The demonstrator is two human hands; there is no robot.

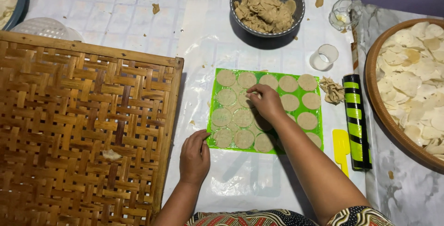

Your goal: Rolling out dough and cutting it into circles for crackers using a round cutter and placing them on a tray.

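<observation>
Nearest me, my left hand (194, 156) pressed flat on the green mat's (265, 110) lower-left corner; my right hand (265, 102) pinched dough scrap (253, 94) mid-frame.

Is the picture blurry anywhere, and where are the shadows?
Head view: mostly sharp; the dough rounds on the green mat show clearly. The metal bowl casts a dark shadow toward the mat. A faint shadow lies under the right hand. The left hand is evenly lit, without glare.
</observation>
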